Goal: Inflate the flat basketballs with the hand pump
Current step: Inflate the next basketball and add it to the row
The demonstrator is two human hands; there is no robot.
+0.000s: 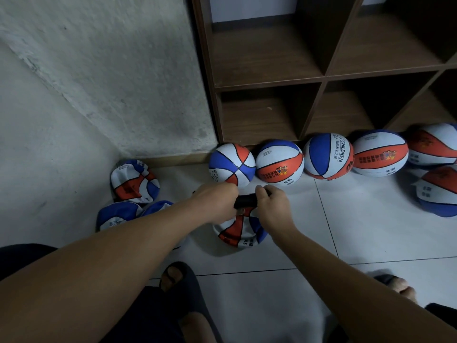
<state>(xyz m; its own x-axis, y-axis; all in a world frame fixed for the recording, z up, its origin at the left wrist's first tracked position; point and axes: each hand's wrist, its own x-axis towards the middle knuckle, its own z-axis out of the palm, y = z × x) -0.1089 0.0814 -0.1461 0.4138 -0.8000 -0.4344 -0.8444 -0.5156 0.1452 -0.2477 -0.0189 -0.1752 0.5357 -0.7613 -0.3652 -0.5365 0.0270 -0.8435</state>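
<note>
Sandals (188, 288) at the bottom of the view, bare forearms reaching out over the white tile floor (371, 231), and here's the pumping step underway. Left hand (217, 204) and right hand (272, 206) are both curled tight round the black pump handle (246, 201), knuckles up, one fist at each end. Directly beneath those fingers lies the flat basketball (241, 231), crumpled and clearly still short of air; the needle and barrel are hidden under the hands, so I can't confirm the connection. By my reading, next comes a straight downward push, kept vertical so the needle doesn't bend. Left of the fingers, more deflated balls: two blue-and-white ones (118, 215) close by, another (134, 181) against the wall. Beyond the fingertips, a row of inflated basketballs (279, 163) lines the foot of the brown cubby shelf (321, 78), near enough to get knocked.
</note>
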